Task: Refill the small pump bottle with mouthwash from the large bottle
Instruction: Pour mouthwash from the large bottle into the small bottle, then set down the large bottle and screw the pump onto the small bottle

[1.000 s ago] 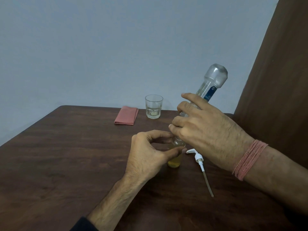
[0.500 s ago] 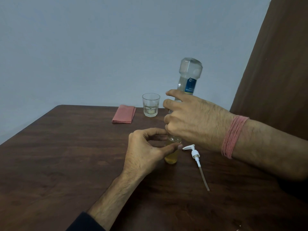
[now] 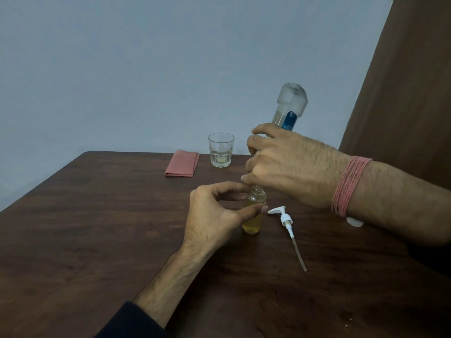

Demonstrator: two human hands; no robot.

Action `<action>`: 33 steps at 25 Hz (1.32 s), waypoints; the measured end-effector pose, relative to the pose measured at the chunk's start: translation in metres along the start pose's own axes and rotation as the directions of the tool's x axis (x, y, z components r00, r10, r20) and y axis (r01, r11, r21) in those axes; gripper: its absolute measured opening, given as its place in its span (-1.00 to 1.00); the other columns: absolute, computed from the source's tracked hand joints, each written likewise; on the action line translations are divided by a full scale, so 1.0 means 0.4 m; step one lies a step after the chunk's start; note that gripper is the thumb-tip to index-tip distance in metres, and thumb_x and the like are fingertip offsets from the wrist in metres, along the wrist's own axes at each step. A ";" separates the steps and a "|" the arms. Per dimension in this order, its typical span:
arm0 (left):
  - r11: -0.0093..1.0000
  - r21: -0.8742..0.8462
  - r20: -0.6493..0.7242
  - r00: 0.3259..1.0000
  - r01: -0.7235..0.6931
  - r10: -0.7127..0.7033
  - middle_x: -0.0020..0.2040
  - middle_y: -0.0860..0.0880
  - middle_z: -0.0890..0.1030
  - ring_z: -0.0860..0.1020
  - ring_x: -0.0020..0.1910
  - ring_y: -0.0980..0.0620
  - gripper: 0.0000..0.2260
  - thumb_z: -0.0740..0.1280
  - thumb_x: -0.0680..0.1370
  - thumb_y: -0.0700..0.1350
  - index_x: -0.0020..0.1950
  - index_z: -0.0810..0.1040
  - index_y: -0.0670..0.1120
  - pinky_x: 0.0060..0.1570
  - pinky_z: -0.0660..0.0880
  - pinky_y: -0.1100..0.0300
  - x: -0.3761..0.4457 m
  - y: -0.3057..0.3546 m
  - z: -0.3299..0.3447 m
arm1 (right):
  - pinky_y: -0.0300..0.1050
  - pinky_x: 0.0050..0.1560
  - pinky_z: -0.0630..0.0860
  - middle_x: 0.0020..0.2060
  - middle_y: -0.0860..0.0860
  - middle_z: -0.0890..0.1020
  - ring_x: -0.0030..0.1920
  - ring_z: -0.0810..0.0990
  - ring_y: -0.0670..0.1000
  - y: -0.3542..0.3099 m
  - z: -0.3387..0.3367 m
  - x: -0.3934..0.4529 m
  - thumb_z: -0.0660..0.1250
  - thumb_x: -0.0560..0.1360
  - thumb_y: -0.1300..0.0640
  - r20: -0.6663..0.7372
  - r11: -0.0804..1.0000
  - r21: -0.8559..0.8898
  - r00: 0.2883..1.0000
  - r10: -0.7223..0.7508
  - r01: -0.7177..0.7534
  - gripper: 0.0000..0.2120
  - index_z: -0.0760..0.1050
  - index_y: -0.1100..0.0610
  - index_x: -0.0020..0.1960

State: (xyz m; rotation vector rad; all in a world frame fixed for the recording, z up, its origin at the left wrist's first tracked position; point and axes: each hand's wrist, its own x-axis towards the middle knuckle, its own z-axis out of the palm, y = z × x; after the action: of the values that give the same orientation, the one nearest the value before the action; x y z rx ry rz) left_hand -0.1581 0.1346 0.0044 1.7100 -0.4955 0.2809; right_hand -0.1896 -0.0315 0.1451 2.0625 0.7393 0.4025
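The small clear bottle (image 3: pixel 253 215) stands upright on the table, holding yellowish liquid in its lower part. My left hand (image 3: pixel 214 215) pinches it between thumb and forefinger. My right hand (image 3: pixel 285 167) grips the large clear bottle (image 3: pixel 290 108), which has a blue label, upside down right above the small bottle's open neck. The large bottle's mouth is hidden behind my fingers. The white pump head (image 3: pixel 285 219) with its long tube lies on the table just right of the small bottle.
A drinking glass (image 3: pixel 220 150) with a little liquid and a folded pink cloth (image 3: pixel 182 164) sit at the far edge of the dark wooden table (image 3: pixel 97 228). A small white cap (image 3: pixel 355 222) peeks from under my right wrist. A brown curtain hangs at right.
My right hand has swung the large bottle from a tilt to nearly upside down over the small bottle. My left hand has kept its pinch on the small bottle.
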 end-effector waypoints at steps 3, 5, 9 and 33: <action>1.000 -0.023 0.001 1.000 -0.007 0.007 -0.04 0.26 0.84 0.81 0.00 0.28 -0.52 0.82 0.26 0.18 0.13 0.84 0.15 0.02 0.72 0.37 0.001 -0.004 0.001 | 0.10 0.30 0.41 -0.09 -0.23 0.70 0.16 0.55 0.04 0.006 0.018 -0.008 0.50 0.51 0.00 -0.088 1.000 0.016 0.996 -0.025 0.027 -0.78 0.64 -0.22 0.13; 0.999 -0.044 0.016 1.000 -0.006 0.006 0.00 0.23 0.85 0.82 0.03 0.25 -0.39 0.82 0.25 0.18 0.25 0.78 0.13 0.06 0.74 0.30 0.002 -0.003 0.000 | 0.08 0.23 0.44 -0.08 -0.20 0.70 0.15 0.55 0.05 0.002 0.008 -0.005 0.51 0.51 0.00 -0.081 0.999 0.026 0.997 -0.017 0.019 -0.70 0.60 -0.18 0.22; 0.997 -0.074 0.026 1.000 0.015 -0.014 0.02 0.20 0.85 0.82 0.05 0.26 -0.23 0.84 0.24 0.15 0.38 0.60 0.20 0.06 0.67 0.43 0.002 0.006 -0.003 | 0.01 0.10 0.51 -0.15 -0.07 0.73 0.03 0.62 0.07 0.019 -0.004 -0.020 0.60 0.35 0.06 -0.208 0.997 0.075 0.977 0.037 -0.022 -0.20 0.45 0.00 0.56; 0.997 -0.067 -0.003 1.000 -0.026 0.026 0.14 0.18 0.84 0.80 0.19 0.20 -0.26 0.82 0.36 -0.13 0.45 0.57 0.14 0.11 0.74 0.29 -0.005 -0.007 0.012 | -0.09 0.19 0.69 0.26 -0.06 0.74 0.29 0.69 -0.07 -0.102 0.255 -0.235 0.45 0.63 0.27 0.460 -0.524 0.849 0.395 0.795 0.067 -0.50 0.47 -0.01 0.50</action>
State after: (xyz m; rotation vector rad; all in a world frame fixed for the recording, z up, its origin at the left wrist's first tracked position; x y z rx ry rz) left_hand -0.1589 0.1308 0.0000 1.6385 -0.5211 0.2816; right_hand -0.2220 -0.1386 0.0536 4.1279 -0.1233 1.6232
